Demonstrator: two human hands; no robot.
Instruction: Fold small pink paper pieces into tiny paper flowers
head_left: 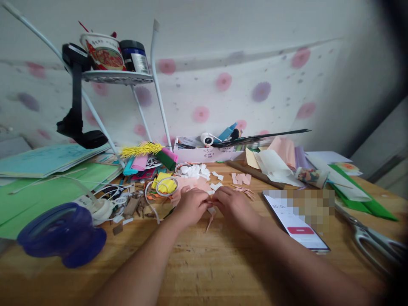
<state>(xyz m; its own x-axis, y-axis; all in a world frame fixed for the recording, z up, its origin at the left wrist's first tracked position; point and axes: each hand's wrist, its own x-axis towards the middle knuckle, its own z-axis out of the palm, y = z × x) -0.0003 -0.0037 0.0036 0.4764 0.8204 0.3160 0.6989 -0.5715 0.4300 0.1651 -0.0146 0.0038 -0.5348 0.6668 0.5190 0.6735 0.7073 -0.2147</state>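
My left hand [192, 205] and my right hand [234, 207] meet at the middle of the wooden table, fingertips nearly touching. Both are closed in a pinch on a small piece, partly hidden by the fingers; its material is hard to tell. A thin pinkish strip [210, 222] hangs or lies just below the fingertips. Behind my left hand lies pink paper [180, 187], with a roll of tape [167, 186] around yellow paper pieces beside it. White scraps [216, 186] and cut pink pieces [241, 178] lie beyond my hands.
A phone [295, 221] and large scissors [366, 238] lie at the right. A blue tape dispenser [60, 233] and green sheets [28, 199] are at the left. Behind stand a white rack [117, 77] and a pale box [194, 153]; a brown roll [255, 173] lies nearer.
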